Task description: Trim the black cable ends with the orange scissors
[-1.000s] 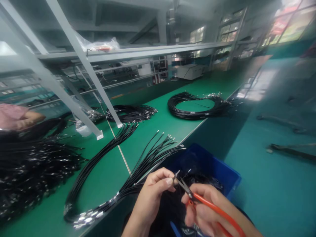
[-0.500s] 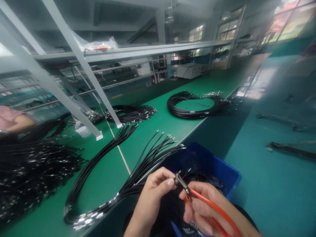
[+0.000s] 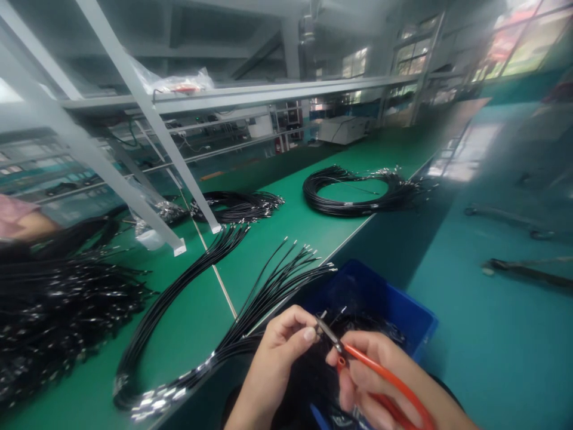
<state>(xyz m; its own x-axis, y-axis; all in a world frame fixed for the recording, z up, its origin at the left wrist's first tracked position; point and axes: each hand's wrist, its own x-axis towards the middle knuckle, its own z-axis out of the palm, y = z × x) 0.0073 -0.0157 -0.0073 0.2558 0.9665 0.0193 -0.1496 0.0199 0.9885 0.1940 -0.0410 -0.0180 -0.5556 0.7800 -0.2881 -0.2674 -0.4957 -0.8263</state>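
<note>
Room (image 3: pixel 250 36) dim, windows (image 3: pixel 412 60) far beyond right grip (image 3: pixel 398 358). Green table (image 3: pixel 264 239), smooth-looking, ahead and left of both grips. Blue bin (image 3: pixel 403 304) just beyond right grip. Cable bundle (image 3: pixel 156 313) left of left grip (image 3: pixel 273 358), probably bulky, springy; take at silver-banded part. Pliers (image 3: pixel 376 365) likely stiff; right grip wrapped around orange handles. Small piece (image 3: pixel 323 314), maybe slippery, fiddly, pinched in left grip's closed fingertips; hold behind tip.

Blue bin (image 3: pixel 414 322): near side partly hidden by the right hand (image 3: pixel 367 364); contents blurred. Before bin: small piece (image 3: pixel 323 314) at the left hand (image 3: pixel 286 343), too small to be identified; orange handles (image 3: pixel 385 371), cut off by bottom edge. Far left of bin: cable heap (image 3: pixel 58 316), cut off by left edge.
</note>
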